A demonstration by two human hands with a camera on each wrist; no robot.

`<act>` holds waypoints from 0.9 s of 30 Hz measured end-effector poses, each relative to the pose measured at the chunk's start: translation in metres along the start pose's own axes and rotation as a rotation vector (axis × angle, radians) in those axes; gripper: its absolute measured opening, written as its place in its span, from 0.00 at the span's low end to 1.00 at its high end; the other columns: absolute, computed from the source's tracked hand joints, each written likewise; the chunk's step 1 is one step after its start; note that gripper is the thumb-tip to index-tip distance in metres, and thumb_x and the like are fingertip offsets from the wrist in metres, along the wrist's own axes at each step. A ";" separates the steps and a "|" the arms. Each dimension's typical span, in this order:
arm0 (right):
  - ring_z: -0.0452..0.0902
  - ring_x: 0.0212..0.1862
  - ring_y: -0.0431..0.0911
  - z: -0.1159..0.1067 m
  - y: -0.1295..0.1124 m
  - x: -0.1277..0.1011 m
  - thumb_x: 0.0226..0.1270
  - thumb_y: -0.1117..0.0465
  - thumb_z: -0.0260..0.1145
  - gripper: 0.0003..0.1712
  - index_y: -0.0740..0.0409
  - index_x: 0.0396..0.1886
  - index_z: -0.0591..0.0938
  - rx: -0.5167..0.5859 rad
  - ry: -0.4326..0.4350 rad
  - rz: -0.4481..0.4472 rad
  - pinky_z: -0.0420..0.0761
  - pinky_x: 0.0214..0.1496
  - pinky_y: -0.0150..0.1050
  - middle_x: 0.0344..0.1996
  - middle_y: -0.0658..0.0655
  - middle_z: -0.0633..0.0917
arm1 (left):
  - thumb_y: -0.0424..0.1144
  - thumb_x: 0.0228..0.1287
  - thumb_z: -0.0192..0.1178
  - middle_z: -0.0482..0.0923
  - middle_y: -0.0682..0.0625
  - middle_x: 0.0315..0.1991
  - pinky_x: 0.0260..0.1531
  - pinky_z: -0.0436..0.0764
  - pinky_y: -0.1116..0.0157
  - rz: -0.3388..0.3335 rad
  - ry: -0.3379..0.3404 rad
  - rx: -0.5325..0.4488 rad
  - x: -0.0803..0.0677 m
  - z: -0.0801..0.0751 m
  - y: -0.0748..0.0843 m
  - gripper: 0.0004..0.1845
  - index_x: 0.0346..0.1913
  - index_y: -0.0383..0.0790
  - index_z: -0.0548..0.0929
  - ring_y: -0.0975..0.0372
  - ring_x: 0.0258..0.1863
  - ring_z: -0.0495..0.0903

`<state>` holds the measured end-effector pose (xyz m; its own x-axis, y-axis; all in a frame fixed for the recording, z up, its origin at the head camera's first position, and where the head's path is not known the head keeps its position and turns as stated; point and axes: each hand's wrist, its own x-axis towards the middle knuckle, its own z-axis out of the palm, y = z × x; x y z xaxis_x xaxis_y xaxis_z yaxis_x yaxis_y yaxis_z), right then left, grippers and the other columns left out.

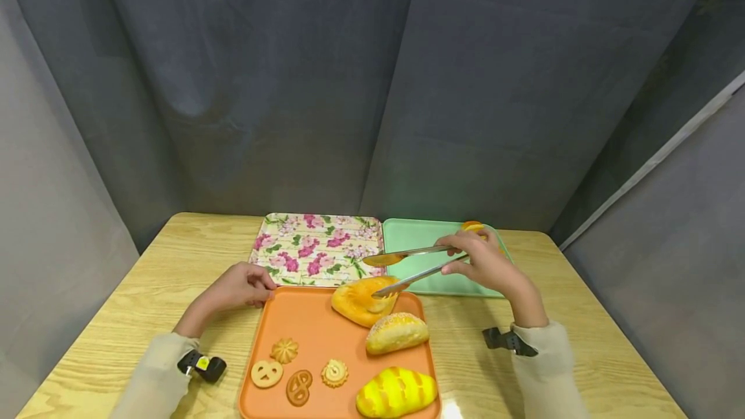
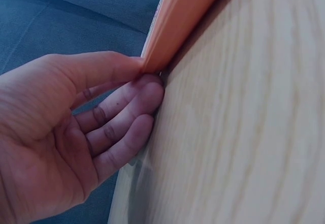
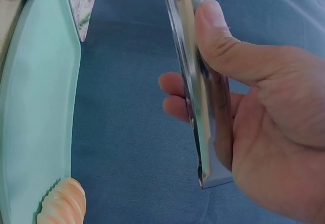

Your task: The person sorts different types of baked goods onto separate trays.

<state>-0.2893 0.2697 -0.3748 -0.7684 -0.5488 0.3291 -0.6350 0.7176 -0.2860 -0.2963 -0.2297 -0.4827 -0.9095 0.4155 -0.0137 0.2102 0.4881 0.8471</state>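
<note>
My right hand point(image 1: 480, 262) grips metal tongs point(image 1: 427, 250) by the handle end, thumb on one arm as the right wrist view shows. The tongs' arms are spread. One tip lies over a rounded golden bread point(image 1: 355, 299) on the orange tray point(image 1: 314, 325); the other is above it, over the floral tray's edge. Whether the lower tip touches the bread, I cannot tell. With thumb and fingertips my left hand point(image 1: 235, 288) pinches the orange tray's far left corner; the left wrist view shows the thumb against the tray's edge point(image 2: 175, 26).
Also on the orange tray are a sesame-topped bun point(image 1: 397, 333), a yellow striped bread point(image 1: 397, 393) and several small cookies point(image 1: 267, 374). Behind it stand a floral tray point(image 1: 314, 244) and a green tray point(image 1: 407, 231), with a ridged bread point(image 3: 63, 203) partly hidden behind my right hand.
</note>
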 end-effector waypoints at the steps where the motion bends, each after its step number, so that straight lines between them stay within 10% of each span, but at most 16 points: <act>1: 0.81 0.43 0.49 0.000 0.000 0.000 0.53 0.56 0.78 0.26 0.54 0.54 0.86 0.000 -0.012 0.002 0.58 0.56 0.60 0.39 0.48 0.87 | 0.32 0.65 0.68 0.88 0.42 0.31 0.27 0.83 0.66 0.000 -0.001 -0.001 0.000 0.000 0.000 0.05 0.39 0.31 0.87 0.61 0.24 0.80; 16: 0.71 0.38 0.41 0.009 -0.006 0.003 0.57 0.50 0.73 0.31 0.50 0.62 0.84 -0.032 -0.192 0.092 0.57 0.49 0.53 0.30 0.44 0.80 | 0.31 0.65 0.68 0.88 0.42 0.33 0.26 0.82 0.65 -0.003 0.003 -0.010 0.000 0.000 0.001 0.05 0.38 0.31 0.87 0.61 0.24 0.79; 27: 0.70 0.37 0.42 0.015 -0.016 0.006 0.55 0.52 0.74 0.26 0.46 0.56 0.88 -0.152 -0.122 0.083 0.60 0.46 0.49 0.31 0.46 0.82 | 0.31 0.65 0.68 0.87 0.43 0.29 0.26 0.82 0.66 -0.004 0.004 -0.015 0.000 0.002 0.000 0.05 0.39 0.30 0.87 0.62 0.23 0.79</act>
<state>-0.2854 0.2485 -0.3815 -0.8272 -0.5265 0.1965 -0.5572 0.8137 -0.1656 -0.2954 -0.2277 -0.4838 -0.9115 0.4110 -0.0150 0.2014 0.4778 0.8551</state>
